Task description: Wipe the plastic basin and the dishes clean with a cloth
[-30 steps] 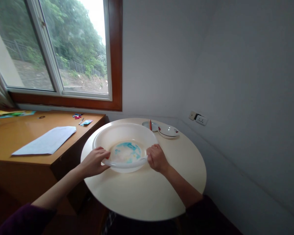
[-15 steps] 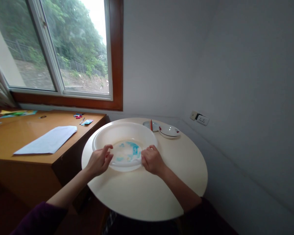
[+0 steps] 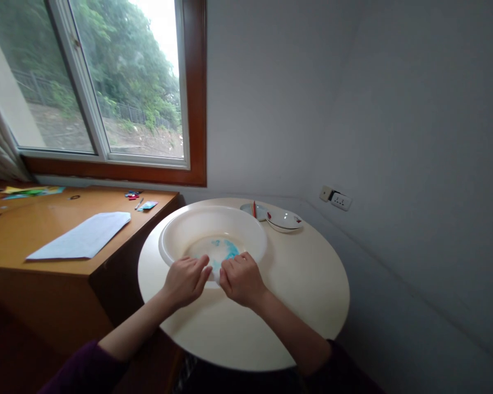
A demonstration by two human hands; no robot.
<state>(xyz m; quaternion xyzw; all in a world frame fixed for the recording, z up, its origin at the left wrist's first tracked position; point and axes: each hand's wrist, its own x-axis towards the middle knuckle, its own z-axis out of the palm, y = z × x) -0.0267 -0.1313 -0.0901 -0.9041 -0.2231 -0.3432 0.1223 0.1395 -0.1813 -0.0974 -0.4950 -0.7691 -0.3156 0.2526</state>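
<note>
The white basin (image 3: pixel 213 221) sits in front of you, on the left half of the round table (image 3: pixel 238 334), wide mouth up, with turquoise patches (image 3: pixel 231 249) showing at its bottom. Ahead and to your left a window (image 3: pixel 143 82) in a reddish-brown frame looks out on trees. Below it stands a brown table (image 3: pixel 28 224), to the left of the round one. On its surface, nearest you, lies a large sheet of white paper (image 3: pixel 82 235). Your forearms come in from dark purple sleeves, and your hands meet at the near side of the basin, close together but apart. Your left hand (image 3: pixel 184 280) has a narrow grip, thumb and fingers bent; you cannot tell from here whether it pinches anything. Your right hand (image 3: pixel 241 279) is curled tighter, at the near rim, and what its grip closes on is hidden. Beyond the basin, to the right, you have a white bowl (image 3: pixel 284 220) with red marks, then a smaller dish (image 3: pixel 261 212) just beside it, and at that dish a thin red stick (image 3: pixel 254 209)
</note>
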